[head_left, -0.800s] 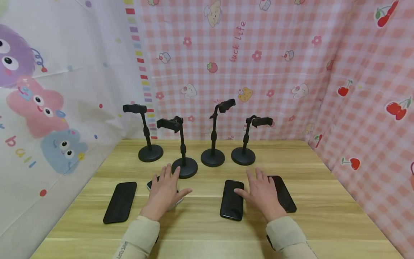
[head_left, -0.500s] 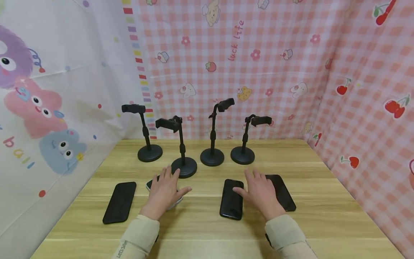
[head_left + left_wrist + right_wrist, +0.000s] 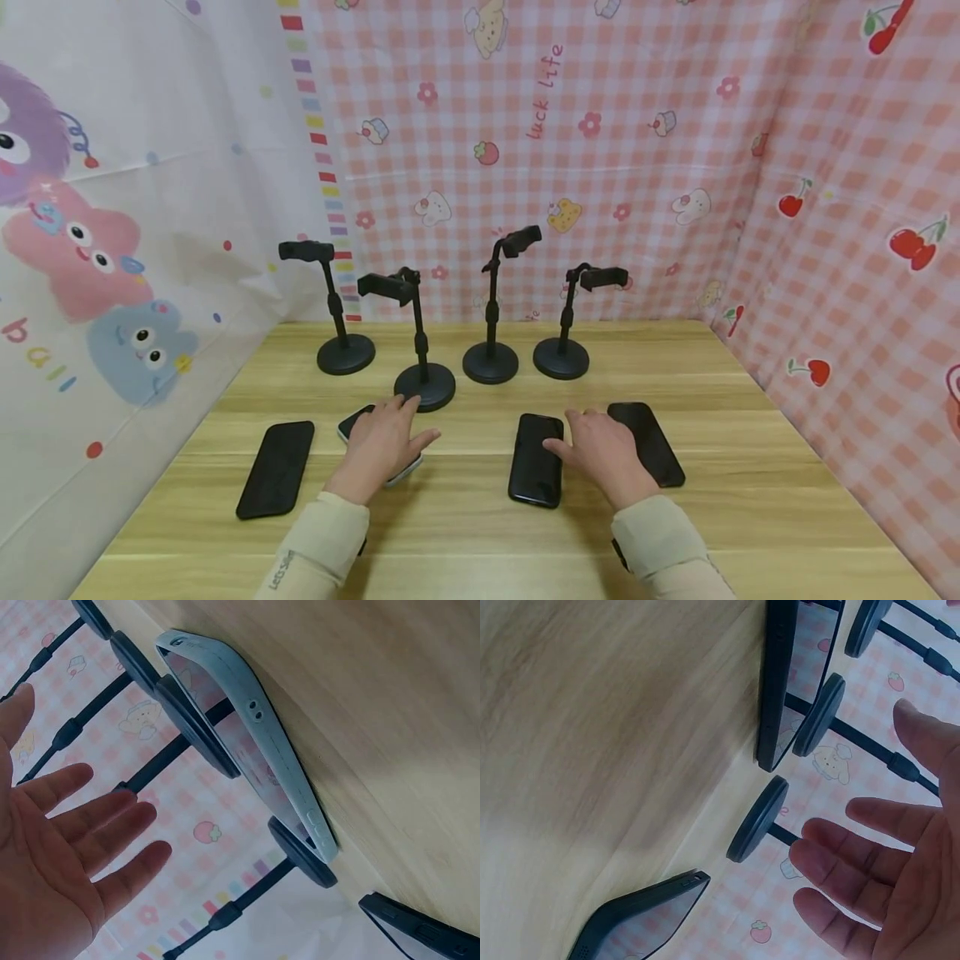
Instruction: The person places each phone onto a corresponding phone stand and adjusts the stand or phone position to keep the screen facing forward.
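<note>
My left hand [image 3: 381,442] hovers over a smartphone in a pale blue-grey case [image 3: 259,724], fingers loosely spread and holding nothing. In the left wrist view the palm is apart from that phone. Between two dark smartphones hovers my right hand [image 3: 603,454], its fingers slightly bent and nothing in them. Its thumb overlaps the edge of the inner black smartphone [image 3: 534,479]. The outer black smartphone [image 3: 654,446] is partly hidden behind the hand. Another black smartphone [image 3: 276,471] lies flat at the left, away from both hands.
Several black phone stands with round bases line the back of the wooden table [image 3: 480,542]. The nearest stand's base [image 3: 425,383] is just beyond my left fingertips. Others are the far-left stand [image 3: 346,355], middle stand [image 3: 491,363] and right stand [image 3: 561,359]. Printed curtains surround the table.
The fingers of both hands have bent a little and drawn back, the right hand's most clearly. The head view has shifted slightly. The phones and stands stay in place.
</note>
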A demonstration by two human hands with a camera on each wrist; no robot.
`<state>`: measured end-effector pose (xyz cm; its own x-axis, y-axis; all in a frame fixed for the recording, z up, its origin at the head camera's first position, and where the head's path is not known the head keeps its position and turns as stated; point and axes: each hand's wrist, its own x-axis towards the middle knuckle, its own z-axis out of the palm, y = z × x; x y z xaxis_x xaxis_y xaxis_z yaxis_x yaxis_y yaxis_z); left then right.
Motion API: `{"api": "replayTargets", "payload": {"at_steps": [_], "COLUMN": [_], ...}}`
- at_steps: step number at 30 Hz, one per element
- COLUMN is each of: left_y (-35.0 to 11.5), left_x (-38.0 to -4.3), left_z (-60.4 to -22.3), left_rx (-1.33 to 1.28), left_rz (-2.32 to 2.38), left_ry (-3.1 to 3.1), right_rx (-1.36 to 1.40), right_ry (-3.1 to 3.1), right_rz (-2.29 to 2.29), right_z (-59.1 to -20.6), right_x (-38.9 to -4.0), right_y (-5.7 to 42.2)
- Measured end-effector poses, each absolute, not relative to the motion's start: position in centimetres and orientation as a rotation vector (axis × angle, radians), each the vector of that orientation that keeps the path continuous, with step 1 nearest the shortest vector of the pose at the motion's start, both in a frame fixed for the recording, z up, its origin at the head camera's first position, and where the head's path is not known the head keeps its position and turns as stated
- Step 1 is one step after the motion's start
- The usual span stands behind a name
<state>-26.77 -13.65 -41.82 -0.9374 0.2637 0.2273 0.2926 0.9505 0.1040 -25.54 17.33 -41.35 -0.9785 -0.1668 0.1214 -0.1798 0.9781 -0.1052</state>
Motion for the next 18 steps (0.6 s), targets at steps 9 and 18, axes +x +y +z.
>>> {"api": "replayTargets", "payload": {"at_steps": [9, 18], "left_y": [-13.9, -13.8], "left_x": [-27.2, -28.2], "left_z": [-41.6, -41.2], "left_rx": [-0.436, -0.417], "left_rz": [-0.291, -0.374], "left_ry": [-2.932, -3.023], "right_rx": [0.254, 0.24], "right_ry": [-3.05, -3.09], "right_rz": [0.206, 0.204], "right_z": [-40.9, -40.6], "right_x": [-25.4, -25.1], "right_y": [17.0, 17.1]}}
